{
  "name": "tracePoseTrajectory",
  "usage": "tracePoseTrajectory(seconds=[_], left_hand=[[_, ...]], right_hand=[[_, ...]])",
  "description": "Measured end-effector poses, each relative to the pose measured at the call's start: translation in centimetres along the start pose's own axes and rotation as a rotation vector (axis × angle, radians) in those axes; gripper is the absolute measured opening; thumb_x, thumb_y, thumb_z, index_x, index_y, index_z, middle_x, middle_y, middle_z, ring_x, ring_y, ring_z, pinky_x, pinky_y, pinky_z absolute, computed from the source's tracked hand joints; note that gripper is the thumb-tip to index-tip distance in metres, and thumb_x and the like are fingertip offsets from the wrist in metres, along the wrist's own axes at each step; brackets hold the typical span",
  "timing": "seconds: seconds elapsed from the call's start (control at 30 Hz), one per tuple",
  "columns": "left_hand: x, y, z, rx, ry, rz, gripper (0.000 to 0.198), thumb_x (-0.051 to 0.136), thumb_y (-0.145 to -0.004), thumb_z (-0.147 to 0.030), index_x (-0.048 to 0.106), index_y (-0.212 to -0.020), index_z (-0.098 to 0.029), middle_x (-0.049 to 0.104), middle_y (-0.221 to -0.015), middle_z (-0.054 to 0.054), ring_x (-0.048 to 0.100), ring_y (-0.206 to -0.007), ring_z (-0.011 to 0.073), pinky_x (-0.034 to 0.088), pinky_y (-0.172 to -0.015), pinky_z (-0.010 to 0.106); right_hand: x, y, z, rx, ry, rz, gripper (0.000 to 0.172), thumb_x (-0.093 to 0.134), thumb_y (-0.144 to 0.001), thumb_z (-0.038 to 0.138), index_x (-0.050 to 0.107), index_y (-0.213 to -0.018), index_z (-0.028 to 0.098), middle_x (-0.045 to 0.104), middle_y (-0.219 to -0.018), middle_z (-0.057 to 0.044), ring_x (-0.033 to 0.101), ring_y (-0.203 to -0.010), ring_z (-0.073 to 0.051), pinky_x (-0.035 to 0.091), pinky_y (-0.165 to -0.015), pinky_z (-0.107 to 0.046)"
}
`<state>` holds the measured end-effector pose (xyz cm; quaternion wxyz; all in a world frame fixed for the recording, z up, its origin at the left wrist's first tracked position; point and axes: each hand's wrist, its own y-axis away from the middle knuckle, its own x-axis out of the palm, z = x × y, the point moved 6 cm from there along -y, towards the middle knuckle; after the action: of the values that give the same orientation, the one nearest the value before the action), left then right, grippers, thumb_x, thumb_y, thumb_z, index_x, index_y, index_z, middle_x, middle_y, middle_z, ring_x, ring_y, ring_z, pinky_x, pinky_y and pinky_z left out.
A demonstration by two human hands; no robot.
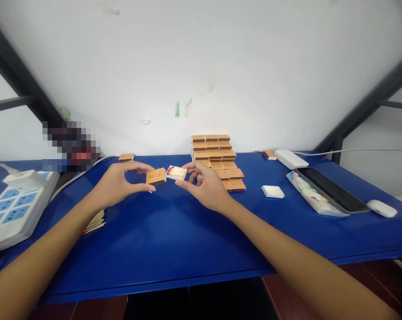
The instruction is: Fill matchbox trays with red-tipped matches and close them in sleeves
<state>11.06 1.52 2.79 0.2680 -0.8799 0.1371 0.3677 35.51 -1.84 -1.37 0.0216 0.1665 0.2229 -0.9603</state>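
Observation:
My left hand (121,183) pinches an orange matchbox sleeve (156,176) with dark lettering by its left end, above the blue table. Between the thumb and fingers of my right hand (205,184) is a white matchbox tray (176,172) filled with red-headed matches. The tray's left end is right beside the sleeve's right end; whether they touch, I cannot tell. Behind my right hand stands a stepped stack of matchboxes (222,155), partly hidden by it. Loose matches (97,221) lie in a pile near my left forearm, which covers part of them.
A white power strip (17,206) lies at the left. Single matchboxes rest at the back left (126,158) and back right (269,155). On the right are a small white box (273,191), a white power adapter (290,158), a phone (332,189) and an earbud case (382,208).

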Motion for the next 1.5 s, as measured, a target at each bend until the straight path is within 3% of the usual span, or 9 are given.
tracePoseTrajectory(seconds=[0.23,0.47,0.8,1.1,1.37,1.5], left_hand=[[0.6,0.4,0.0,-0.010,-0.023,0.022,0.050,0.093,-0.067,-0.061,0.084,-0.107,-0.032,0.082,-0.109,0.002,0.072,-0.100,0.0282,0.058,-0.099,0.041],[0.6,0.4,-0.3,0.004,0.022,0.003,0.050,0.093,-0.069,-0.060,0.083,-0.108,-0.030,0.082,-0.110,0.002,0.072,-0.102,0.0271,0.057,-0.100,0.040],[1.0,0.5,0.2,-0.023,0.091,0.062,0.050,0.092,-0.072,-0.057,0.082,-0.111,-0.027,0.081,-0.113,0.003,0.072,-0.104,0.0258,0.055,-0.101,0.040],[0.9,0.5,0.7,-0.032,0.108,0.060,0.053,0.094,-0.070,-0.056,0.083,-0.114,-0.028,0.082,-0.114,0.003,0.072,-0.103,0.0257,0.057,-0.101,0.041],[0.7,0.5,0.6,-0.043,0.162,0.005,0.055,0.098,-0.065,-0.053,0.084,-0.110,-0.026,0.083,-0.108,0.005,0.074,-0.099,0.0263,0.059,-0.102,0.042],[0.9,0.4,0.6,-0.064,0.187,-0.017,0.054,0.098,-0.063,-0.053,0.085,-0.108,-0.025,0.083,-0.104,0.006,0.074,-0.096,0.0264,0.059,-0.099,0.043]], right_hand=[[-0.2,0.1,0.2,-0.009,0.016,-0.028,0.037,0.084,-0.084,0.042,0.069,-0.112,0.024,0.073,-0.109,-0.005,0.063,-0.077,-0.015,0.047,-0.061,-0.030],[-0.1,0.4,0.7,-0.039,0.028,-0.008,0.036,0.084,-0.084,0.040,0.067,-0.111,0.023,0.073,-0.100,-0.003,0.064,-0.075,-0.015,0.046,-0.060,-0.029],[0.2,0.5,1.2,-0.011,0.023,0.128,0.038,0.085,-0.084,0.040,0.068,-0.112,0.022,0.070,-0.086,0.000,0.063,-0.074,-0.015,0.044,-0.060,-0.028],[0.3,0.4,0.9,-0.008,-0.054,0.226,0.036,0.085,-0.084,0.036,0.070,-0.113,0.021,0.074,-0.102,-0.003,0.064,-0.077,-0.013,0.046,-0.062,-0.027],[0.9,0.6,0.2,0.020,-0.113,0.150,0.042,0.087,-0.083,0.039,0.068,-0.116,0.022,0.076,-0.105,-0.002,0.063,-0.075,-0.013,0.050,-0.064,-0.028],[0.8,0.7,0.5,0.005,-0.072,0.130,0.043,0.082,-0.088,0.039,0.066,-0.124,0.023,0.074,-0.119,-0.006,0.065,-0.084,-0.014,0.053,-0.064,-0.028]])
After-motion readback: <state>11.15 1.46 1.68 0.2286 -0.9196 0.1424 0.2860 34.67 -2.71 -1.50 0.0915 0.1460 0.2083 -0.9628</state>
